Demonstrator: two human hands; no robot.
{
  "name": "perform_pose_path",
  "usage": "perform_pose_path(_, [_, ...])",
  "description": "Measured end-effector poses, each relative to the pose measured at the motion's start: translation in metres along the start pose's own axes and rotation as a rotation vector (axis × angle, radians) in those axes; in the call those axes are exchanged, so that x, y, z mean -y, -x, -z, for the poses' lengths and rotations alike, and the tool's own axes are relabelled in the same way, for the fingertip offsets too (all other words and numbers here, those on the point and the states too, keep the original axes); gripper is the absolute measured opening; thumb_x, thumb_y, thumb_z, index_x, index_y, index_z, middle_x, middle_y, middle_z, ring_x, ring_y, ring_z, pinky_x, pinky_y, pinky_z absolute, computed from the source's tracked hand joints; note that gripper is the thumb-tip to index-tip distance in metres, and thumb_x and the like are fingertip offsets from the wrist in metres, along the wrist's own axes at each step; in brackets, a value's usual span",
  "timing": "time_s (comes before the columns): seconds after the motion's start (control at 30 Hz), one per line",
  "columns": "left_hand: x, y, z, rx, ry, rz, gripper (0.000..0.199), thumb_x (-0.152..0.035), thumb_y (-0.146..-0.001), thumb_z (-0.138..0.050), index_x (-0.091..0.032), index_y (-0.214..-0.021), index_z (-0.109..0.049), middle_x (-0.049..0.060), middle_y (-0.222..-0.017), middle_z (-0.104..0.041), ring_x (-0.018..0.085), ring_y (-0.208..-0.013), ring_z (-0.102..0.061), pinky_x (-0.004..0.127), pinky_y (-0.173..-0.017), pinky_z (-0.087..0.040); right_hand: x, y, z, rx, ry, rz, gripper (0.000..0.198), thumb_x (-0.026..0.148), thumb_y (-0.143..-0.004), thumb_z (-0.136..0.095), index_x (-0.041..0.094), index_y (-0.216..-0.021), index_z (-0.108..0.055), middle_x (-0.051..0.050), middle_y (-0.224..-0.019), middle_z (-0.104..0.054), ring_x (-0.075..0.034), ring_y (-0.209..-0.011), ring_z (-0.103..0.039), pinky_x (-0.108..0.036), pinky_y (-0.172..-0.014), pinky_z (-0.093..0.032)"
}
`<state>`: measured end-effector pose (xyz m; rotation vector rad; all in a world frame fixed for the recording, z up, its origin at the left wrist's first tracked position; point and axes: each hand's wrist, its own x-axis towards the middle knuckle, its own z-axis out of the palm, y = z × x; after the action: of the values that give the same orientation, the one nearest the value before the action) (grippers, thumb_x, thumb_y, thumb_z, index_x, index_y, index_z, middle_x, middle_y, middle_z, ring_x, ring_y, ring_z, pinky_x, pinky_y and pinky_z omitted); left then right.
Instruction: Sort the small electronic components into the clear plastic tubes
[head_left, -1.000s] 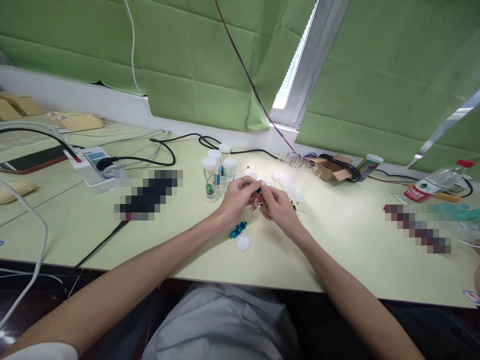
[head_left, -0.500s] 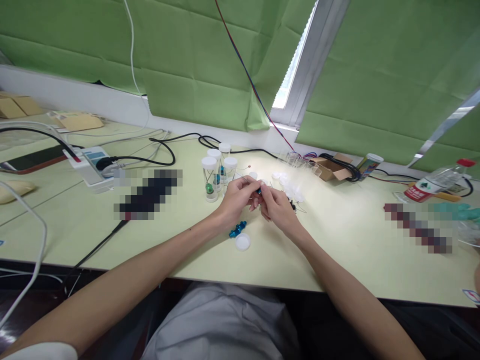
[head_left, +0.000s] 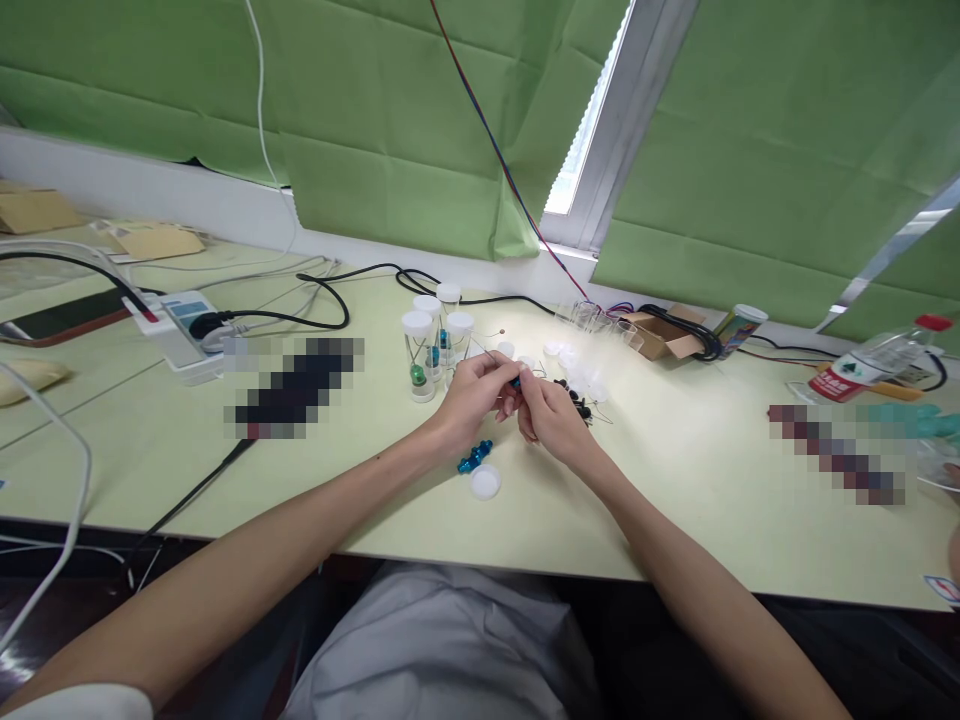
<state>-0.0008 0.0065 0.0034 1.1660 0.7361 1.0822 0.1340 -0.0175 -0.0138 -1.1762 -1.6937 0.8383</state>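
Observation:
My left hand [head_left: 469, 395] and my right hand [head_left: 555, 410] meet above the table, fingers pinched together. Between the fingertips is a small dark blue piece [head_left: 516, 381], mostly hidden, so its kind is unclear. Just below the hands lies a shiny blue knobbed part [head_left: 475, 457], beside a white round cap [head_left: 485, 482]. Left of my left hand stand several clear tubes with white lids [head_left: 418, 325]; one holds a green bead-like piece [head_left: 417, 374], others blue ones. Small black parts with thin wires [head_left: 582, 408] lie by my right hand.
Loose white caps [head_left: 589, 382] and empty clear tubes [head_left: 592, 320] are behind my right hand. A small open carton [head_left: 664, 335] holds a black cable. A water bottle [head_left: 870, 365] lies at the right. A power strip [head_left: 180, 335] with cables is at the left.
My right hand has shifted very slightly, and more of the black parts behind it shows. Both hands still pinch the small blue piece.

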Motion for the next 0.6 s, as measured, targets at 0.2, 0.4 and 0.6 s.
perform_pose_path(0.2, [-0.0006,-0.0004,0.0006,-0.009,-0.017,0.022,0.023,-0.03,-0.08,-0.069,-0.017,-0.068,-0.054,-0.002,-0.054,-0.051,0.007,-0.044,-0.047,0.022,-0.046,-0.035,-0.0006,-0.0002,0.0,0.037,0.021,-0.04,0.067,0.071,-0.095,-0.025,0.022,-0.057,-0.049,0.001,-0.042,-0.05,-0.014,-0.044,-0.051,-0.028,-0.055,-0.042])
perform_pose_path(0.4, [-0.0025,0.0,0.0,-0.013,-0.035,0.032,0.021,-0.027,-0.081,-0.067,-0.017,-0.069,-0.054,-0.002,-0.055,-0.051,0.007,-0.044,-0.047,0.022,-0.046,-0.035,0.0002,-0.0006,0.0005,0.054,0.05,-0.046,0.068,0.072,-0.095,-0.021,0.022,-0.058,-0.047,0.001,-0.043,-0.05,-0.014,-0.046,-0.053,-0.027,-0.057,-0.044])
perform_pose_path(0.6, [-0.0017,0.0006,-0.0001,0.002,-0.034,0.026,0.021,-0.027,-0.081,-0.067,-0.017,-0.069,-0.054,-0.002,-0.056,-0.051,0.007,-0.044,-0.046,0.021,-0.046,-0.036,0.0,-0.0008,0.0009,0.053,0.063,-0.051,0.069,0.073,-0.094,-0.018,0.022,-0.058,-0.047,0.001,-0.043,-0.05,-0.014,-0.047,-0.054,-0.027,-0.058,-0.045])
